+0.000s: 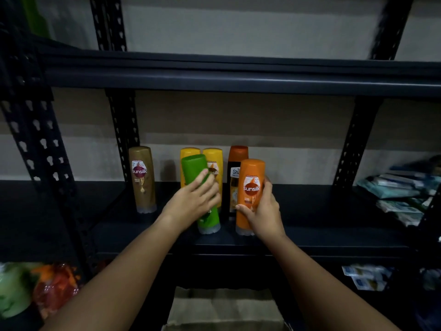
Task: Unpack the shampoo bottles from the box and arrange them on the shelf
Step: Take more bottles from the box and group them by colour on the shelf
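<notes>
Green plastic is the worry here: the green bottle (200,194) leans to the left with its cap end down on the front of the shelf (334,235), and the left hand (191,201) lies across its middle, fingers fairly straight, so I cannot tell whether it grips or only steadies. If that hand lets go before the bottle stands upright, I judge it would tip left or roll off the front edge. It also leans just in front of the two yellow bottles (213,168), so a push backward could knock them over.

The right hand (260,211) is wrapped round the orange bottle (250,194), which stands upright near the shelf's front edge, just ahead of the dark bottle (236,177). Set too close to the lip, it could be swept off by a withdrawing wrist.

A brown bottle (142,180) stands apart to the left. The cardboard box (224,309) sits below, between the forearms; its contents are not visible, so how many bottles remain is unclear.
</notes>
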Action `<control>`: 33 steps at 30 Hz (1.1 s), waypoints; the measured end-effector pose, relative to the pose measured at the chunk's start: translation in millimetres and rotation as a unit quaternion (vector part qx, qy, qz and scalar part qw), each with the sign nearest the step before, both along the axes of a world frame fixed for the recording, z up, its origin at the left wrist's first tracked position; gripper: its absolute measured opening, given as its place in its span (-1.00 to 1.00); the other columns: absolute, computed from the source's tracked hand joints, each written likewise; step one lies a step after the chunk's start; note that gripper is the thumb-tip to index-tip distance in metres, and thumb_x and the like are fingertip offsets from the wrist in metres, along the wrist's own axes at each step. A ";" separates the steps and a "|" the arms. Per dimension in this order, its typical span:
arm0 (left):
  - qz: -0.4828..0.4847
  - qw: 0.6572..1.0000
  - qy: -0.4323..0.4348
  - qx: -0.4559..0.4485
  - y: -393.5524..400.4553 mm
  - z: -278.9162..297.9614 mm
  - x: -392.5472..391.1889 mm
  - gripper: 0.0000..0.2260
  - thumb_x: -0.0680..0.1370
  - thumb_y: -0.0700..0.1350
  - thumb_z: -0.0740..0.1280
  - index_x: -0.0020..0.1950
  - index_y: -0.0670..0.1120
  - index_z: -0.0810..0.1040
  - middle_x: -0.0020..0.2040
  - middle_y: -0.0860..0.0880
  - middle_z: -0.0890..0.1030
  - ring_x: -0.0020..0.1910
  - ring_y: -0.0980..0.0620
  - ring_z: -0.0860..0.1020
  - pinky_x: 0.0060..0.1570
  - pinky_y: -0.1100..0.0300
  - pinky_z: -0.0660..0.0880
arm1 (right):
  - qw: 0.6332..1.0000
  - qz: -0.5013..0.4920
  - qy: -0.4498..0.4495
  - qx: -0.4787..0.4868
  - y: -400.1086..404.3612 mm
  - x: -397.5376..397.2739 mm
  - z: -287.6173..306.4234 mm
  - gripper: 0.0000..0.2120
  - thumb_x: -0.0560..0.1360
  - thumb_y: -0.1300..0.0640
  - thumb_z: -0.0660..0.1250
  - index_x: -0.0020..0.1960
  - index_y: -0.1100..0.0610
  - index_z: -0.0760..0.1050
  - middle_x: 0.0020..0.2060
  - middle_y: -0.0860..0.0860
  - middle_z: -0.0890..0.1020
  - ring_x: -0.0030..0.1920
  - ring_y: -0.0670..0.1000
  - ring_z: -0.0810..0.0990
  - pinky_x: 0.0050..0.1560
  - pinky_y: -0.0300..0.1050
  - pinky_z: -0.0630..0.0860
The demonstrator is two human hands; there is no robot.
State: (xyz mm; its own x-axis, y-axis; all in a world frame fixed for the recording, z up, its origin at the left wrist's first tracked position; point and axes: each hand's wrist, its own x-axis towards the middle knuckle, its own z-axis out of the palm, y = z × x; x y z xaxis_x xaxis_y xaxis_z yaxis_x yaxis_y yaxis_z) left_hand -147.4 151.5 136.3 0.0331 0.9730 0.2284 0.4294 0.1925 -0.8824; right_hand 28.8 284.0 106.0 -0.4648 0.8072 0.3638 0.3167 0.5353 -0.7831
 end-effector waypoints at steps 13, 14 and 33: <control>0.131 0.850 -0.444 0.251 -4.8 -2.3 -2.4 -0.28 0.55 0.23 0.37 0.47 -0.14 0.11 0.34 -0.14 0.36 0.30 -0.20 0.41 -0.01 0.00 0.59 | 1.000 -0.005 -0.005 -0.010 -1.9 -1.7 1.0 0.00 0.44 -0.01 0.55 0.60 -0.11 -0.09 0.44 0.05 0.37 0.38 0.12 0.46 0.32 0.21 0.51; 0.123 0.821 -0.482 0.281 -3.1 -3.6 -2.7 -0.27 0.54 0.25 0.38 0.46 -0.14 0.13 0.33 -0.15 0.37 0.29 -0.20 0.42 0.01 -0.03 0.57 | 1.000 -0.006 -0.005 -0.010 -1.6 -1.9 0.9 0.01 0.44 -0.01 0.55 0.60 -0.11 -0.10 0.44 0.05 0.37 0.39 0.12 0.46 0.32 0.21 0.51; 0.144 0.599 -0.653 0.442 7.5 -37.0 -7.6 -0.21 0.46 0.29 0.45 0.39 -0.13 0.11 0.34 -0.25 0.39 0.25 -0.31 0.48 -0.09 -0.12 0.45 | 1.000 -0.016 -0.011 -0.020 -2.1 -5.6 -0.4 0.01 0.45 0.01 0.54 0.62 -0.08 -0.12 0.49 0.04 0.32 0.46 0.12 0.38 0.36 0.22 0.43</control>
